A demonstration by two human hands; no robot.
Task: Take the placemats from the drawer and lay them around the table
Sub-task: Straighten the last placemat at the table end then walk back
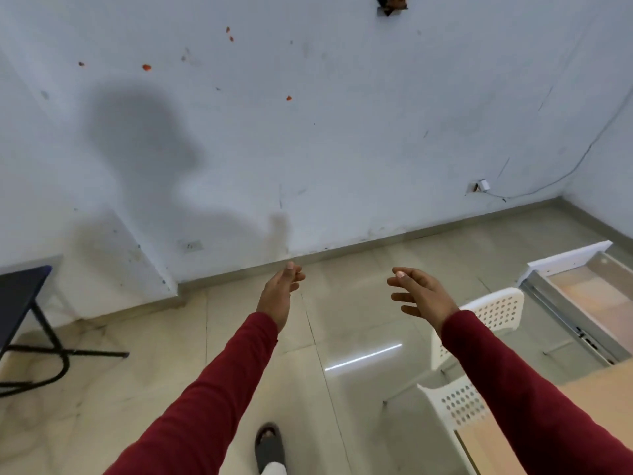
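A pale wall (342, 114) fills the upper part of the view, marked with small orange spots and carrying the person's shadow on its left side. Below it runs a glossy tiled floor (342, 320), meeting the wall along a grey skirting.

At the right edge of the view, an open drawer (582, 286) stands pulled out on metal runners, its white front panel towards the wall; the inside shows a pale pinkish surface, and whether placemats lie in it cannot be told. At the lower right corner a light wooden table (609, 382) edge juts in, with a white perforated chair (493, 310) beside it. A dark folding table (20, 293) on black legs sits at the left edge.

Both arms reach forward in dark red sleeves (219, 389), roughly parallel and well apart. The left hand (279, 289) is held edge-on, thumb uppermost, fingers loosely curled and holding nothing. The right hand (421, 291) is turned palm inward toward the left, fingers spread and slightly bent, also empty. Neither touches anything.

Near the bottom edge a foot in a dark sandal (269, 447) rests on the floor.
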